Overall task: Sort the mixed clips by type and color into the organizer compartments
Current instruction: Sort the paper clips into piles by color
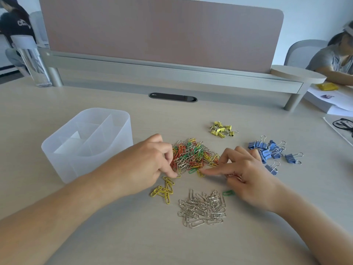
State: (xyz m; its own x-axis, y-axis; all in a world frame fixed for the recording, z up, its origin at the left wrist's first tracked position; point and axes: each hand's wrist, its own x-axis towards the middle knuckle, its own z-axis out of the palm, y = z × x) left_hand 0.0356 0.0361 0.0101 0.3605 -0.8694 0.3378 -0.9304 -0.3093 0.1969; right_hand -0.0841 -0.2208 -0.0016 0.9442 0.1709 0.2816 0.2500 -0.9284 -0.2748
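Observation:
A mixed pile of paper clips point(194, 155) in red, green, yellow and silver lies mid-table. My left hand point(149, 161) rests at its left edge, fingers bent into the pile, thumb tip pressing a yellow paper clip point(178, 176). My right hand point(246, 175) is at the pile's right edge; its index finger points left and touches a yellow clip point(200, 174), while its curled fingers hold red paper clips point(236, 176). Sorted heaps lie nearer me: yellow clips point(163, 192), silver clips point(202, 209), one green clip point(228, 192). The translucent organizer point(57, 155) stands at the left.
Yellow binder clips point(222, 129) and blue binder clips point(271, 152) lie in groups at the right. A desk divider and shelf point(172, 73) close the back. A clear bottle point(32, 62) stands far left. Papers point(328, 102) lie far right, where another person sits.

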